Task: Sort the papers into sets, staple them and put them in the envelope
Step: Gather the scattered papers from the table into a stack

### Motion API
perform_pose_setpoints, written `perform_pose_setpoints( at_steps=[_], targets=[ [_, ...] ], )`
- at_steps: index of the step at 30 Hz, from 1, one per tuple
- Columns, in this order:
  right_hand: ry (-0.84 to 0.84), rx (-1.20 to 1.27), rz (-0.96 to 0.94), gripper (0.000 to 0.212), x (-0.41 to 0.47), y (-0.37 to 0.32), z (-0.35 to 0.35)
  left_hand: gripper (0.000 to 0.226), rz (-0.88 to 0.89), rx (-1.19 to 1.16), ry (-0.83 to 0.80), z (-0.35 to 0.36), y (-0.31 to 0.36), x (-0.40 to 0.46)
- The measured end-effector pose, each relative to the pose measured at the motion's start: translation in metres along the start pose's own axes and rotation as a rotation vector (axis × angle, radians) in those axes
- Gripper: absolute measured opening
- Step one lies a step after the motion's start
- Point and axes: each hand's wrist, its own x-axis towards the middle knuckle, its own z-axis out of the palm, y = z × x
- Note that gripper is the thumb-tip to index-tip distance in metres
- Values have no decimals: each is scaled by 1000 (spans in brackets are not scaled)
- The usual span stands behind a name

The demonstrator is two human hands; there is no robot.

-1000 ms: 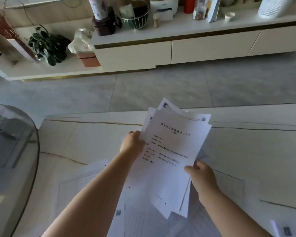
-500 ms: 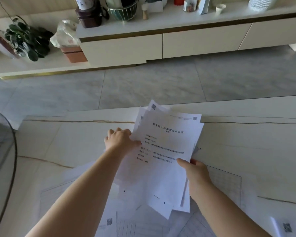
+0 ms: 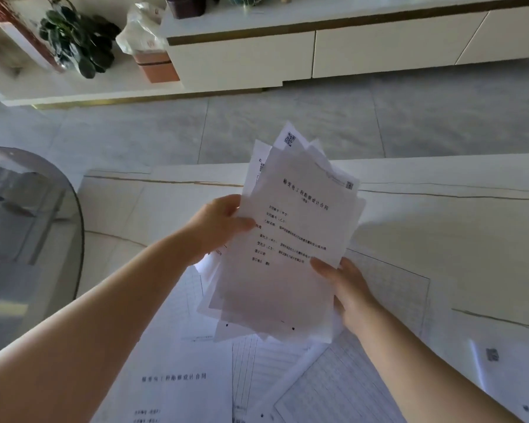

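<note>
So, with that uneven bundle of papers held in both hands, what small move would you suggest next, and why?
Probably tap the bundle of papers on the table to square it. The sheets are fanned, corners sticking out at the top, while the left hand and right hand grip opposite edges above the loose sheets. Squared edges should make sorting easier.

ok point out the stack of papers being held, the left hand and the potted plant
stack of papers [image 3: 290, 251], head view, middle of the top sheet
left hand [image 3: 219, 225], head view, back of the hand at the stack's left edge
potted plant [image 3: 80, 44], head view, its dark leaves
</note>
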Motion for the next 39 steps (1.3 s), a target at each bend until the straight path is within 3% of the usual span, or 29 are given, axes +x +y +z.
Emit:
perform_pose_setpoints(
  at_steps=[5,9,12,15,20,24,28,31,35,39],
  targets=[
    [-422,103,103,56,-41,-3,-14,31,35,-322,-141,-34,13,-66],
    [-621,111,101,55,-83,3,-22,38,-23,-429,-201,-37,2,-102],
    [-455,-25,65,42,-116,16,-42,36,-110,-365,-147,-18,-20,-120],
    [-171,-159,60,28,-138,41,-68,30,-203,-170,-74,25,-44,-130],
    [128,-241,150,5,-150,79,-106,29,-248,-19,-13,114,-69,-124],
    [362,-311,180,13,-154,97,-124,28,-238,164,-5,163,-81,-116],
    [465,-136,253,25,-155,115,-134,32,-217,290,5,190,-92,-115],
    [461,-50,303,16,-158,121,-137,36,-262,310,-32,200,-97,-120],
    [453,65,354,38,-155,131,-140,39,-291,335,-53,205,-105,-123],
    [437,66,362,17,-153,138,-146,46,-330,500,-88,210,-110,-128]
  ],
)
